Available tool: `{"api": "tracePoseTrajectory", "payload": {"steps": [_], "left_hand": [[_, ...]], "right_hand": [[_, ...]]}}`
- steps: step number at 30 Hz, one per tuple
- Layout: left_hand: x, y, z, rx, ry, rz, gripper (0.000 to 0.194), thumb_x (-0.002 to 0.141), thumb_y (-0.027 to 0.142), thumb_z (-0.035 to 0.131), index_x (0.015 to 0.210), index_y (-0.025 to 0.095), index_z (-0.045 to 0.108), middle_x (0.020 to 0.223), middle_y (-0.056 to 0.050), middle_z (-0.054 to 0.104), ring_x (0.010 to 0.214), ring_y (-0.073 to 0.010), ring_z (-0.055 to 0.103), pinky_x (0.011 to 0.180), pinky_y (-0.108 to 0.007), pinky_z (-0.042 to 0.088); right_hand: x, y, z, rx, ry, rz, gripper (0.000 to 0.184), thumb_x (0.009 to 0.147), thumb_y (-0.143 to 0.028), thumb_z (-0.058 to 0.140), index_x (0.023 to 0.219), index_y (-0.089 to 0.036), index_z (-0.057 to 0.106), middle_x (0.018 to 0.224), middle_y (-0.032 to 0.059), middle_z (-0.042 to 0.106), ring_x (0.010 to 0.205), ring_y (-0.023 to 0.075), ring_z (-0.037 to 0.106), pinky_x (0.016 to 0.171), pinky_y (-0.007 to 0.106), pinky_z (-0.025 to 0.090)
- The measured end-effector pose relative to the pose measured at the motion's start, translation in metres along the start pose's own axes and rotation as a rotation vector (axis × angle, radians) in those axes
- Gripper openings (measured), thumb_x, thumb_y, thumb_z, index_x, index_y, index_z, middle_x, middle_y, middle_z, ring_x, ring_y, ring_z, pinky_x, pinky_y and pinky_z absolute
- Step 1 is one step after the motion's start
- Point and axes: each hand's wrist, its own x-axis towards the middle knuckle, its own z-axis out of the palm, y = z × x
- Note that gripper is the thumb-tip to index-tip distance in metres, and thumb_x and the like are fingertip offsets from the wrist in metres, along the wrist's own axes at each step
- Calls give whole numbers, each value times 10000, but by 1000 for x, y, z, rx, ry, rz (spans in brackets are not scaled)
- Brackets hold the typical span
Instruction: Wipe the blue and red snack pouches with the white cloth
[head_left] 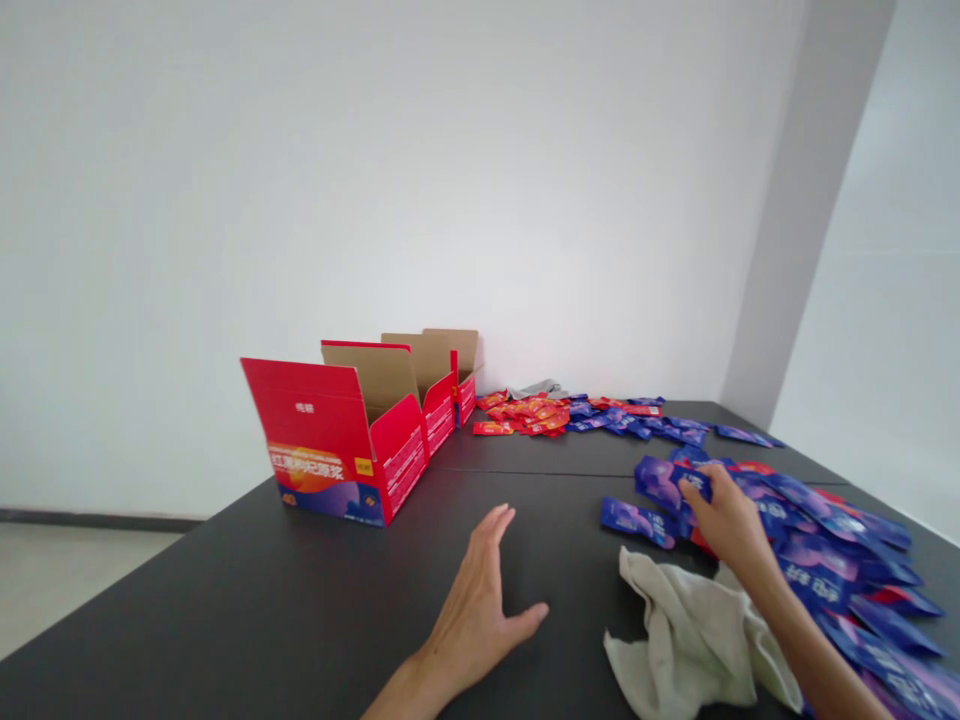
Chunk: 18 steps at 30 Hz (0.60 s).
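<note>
Blue sachet sits pinched by right hand; spread, empty left hand has room toward table edge.

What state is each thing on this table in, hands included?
Left hand, open, empty
Right hand, grip closed on a purple sachet
Near sachet pile, loose, overlapping
Far sachets, loosely scattered
Red cartons, upright, open, flaps raised
Near beige cloth, crumpled
Far grey cloth, rumpled
</note>
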Motion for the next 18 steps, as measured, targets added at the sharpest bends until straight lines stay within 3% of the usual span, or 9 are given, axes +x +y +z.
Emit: {"api": "tracePoseTrajectory", "payload": {"steps": [2, 5, 9, 14, 18], "left_hand": [[0, 0, 0, 19, -1, -2, 944, 726, 252, 692, 1463, 259, 102, 1513, -126, 206, 1407, -305, 222, 1132, -540, 276], [2, 0, 0, 31, -11, -7, 884, 760, 245, 652, 1458, 264, 110, 1507, -119, 210, 1405, -296, 226, 1132, -538, 277], [4, 1, 1, 49, 21, -13, 808, 795, 220, 596, 1453, 273, 130, 1498, -104, 233, 1400, -282, 247, 1132, -533, 281], [4, -2, 2, 64, 40, -25, 769, 818, 197, 549, 1451, 277, 121, 1492, -94, 236, 1399, -258, 253, 1138, -515, 282], [4, -7, 5, 68, 63, -33, 746, 837, 183, 509, 1452, 278, 98, 1487, -92, 237, 1399, -248, 254, 1140, -509, 284]], "right_hand": [[13, 31, -10, -182, 12, 115, 359, 838, -418, 402, 1049, -169, 552, 863, 139, 663, 791, 289, 639, 660, 351, 460], [23, 67, -22, -345, -87, 274, 397, 849, -404, 382, 1040, -133, 600, 892, 207, 661, 814, 329, 646, 643, 394, 472], [21, 80, -27, -436, -64, 376, 450, 835, -430, 414, 1080, -115, 622, 1028, 252, 622, 972, 387, 605, 735, 490, 472], [17, 71, -15, -518, 49, 251, 541, 829, -475, 429, 1236, -143, 557, 1217, 239, 498, 1161, 443, 458, 822, 536, 437], [20, 71, 0, -427, 31, 60, 509, 843, -477, 412, 1230, -182, 565, 1201, 193, 498, 1170, 396, 451, 848, 484, 439]]}}
